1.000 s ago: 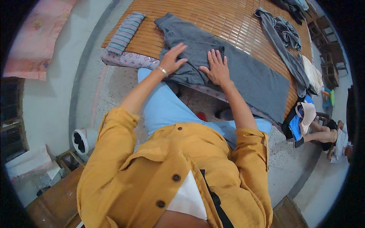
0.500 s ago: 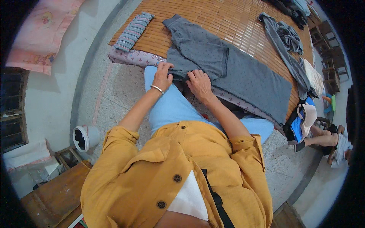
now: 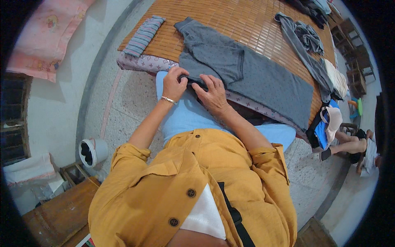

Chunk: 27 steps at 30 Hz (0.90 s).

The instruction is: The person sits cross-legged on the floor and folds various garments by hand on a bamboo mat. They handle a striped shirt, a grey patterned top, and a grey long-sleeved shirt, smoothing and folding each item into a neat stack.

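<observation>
A dark grey dotted garment point(image 3: 271, 78) lies folded lengthwise along the near edge of the mat-topped bed. It looks like a long-sleeved top, with one sleeve-like part point(image 3: 224, 61) laid over the body. My left hand point(image 3: 174, 84) pinches the garment's near edge at its left end, thumb and fingers closed on the cloth. Close beside it, my right hand point(image 3: 212, 92) grips the same edge, its thumb under a dark fold lifted between the two hands. Part of that gripped cloth is hidden by my fingers.
A striped folded cloth point(image 3: 144, 36) sits at the left on the bamboo mat point(image 3: 255, 24). Grey clothes point(image 3: 302, 45) and a beige bra point(image 3: 334, 121) lie to the right. On the floor at left stands a white bucket point(image 3: 98, 150). Another person point(image 3: 349, 148) is at the far right.
Both hands have curled more around the near edge and lifted a fold of it. The garment has shifted slightly left.
</observation>
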Tool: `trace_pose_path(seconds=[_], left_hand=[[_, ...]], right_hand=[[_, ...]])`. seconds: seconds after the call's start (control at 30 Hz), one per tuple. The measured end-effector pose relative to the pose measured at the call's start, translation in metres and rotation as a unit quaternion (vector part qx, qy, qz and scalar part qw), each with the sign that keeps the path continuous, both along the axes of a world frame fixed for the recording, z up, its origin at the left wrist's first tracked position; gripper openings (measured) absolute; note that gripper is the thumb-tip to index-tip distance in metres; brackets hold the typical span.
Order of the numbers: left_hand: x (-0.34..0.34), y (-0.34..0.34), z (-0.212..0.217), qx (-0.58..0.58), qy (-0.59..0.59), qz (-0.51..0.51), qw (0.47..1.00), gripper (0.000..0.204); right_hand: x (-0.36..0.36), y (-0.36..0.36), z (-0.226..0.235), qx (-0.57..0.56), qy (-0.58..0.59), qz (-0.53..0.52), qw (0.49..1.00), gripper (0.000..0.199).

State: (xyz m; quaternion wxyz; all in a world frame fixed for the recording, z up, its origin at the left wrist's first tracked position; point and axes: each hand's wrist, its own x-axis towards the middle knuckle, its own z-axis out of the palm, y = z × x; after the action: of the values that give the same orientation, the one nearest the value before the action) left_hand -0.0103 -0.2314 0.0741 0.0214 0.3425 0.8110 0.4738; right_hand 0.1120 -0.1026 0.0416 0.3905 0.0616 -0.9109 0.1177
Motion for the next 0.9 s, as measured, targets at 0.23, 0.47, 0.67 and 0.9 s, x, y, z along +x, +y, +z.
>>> trace_pose_path(seconds=[0.23, 0.47, 0.67, 0.9], left_hand=[[0.006, 0.007, 0.007, 0.024, -0.110, -0.014, 0.994, 0.012], [-0.018, 0.038, 0.009, -0.020, 0.063, -0.074, 0.995, 0.016], [0.007, 0.064, 0.032, 0.023, 0.029, -0.189, 0.981, 0.019], [-0.034, 0.036, 0.010, -0.061, 0.109, -0.191, 0.974, 0.060]], right_hand=[[0.002, 0.013, -0.026, 0.003, -0.097, -0.054, 0.994, 0.022], [0.001, 0.009, 0.006, -0.063, -0.103, -0.074, 0.990, 0.021], [-0.017, 0.011, 0.019, -0.318, 0.043, -0.104, 0.941, 0.040], [-0.014, 0.016, 0.009, -0.308, -0.042, -0.102, 0.945, 0.021]])
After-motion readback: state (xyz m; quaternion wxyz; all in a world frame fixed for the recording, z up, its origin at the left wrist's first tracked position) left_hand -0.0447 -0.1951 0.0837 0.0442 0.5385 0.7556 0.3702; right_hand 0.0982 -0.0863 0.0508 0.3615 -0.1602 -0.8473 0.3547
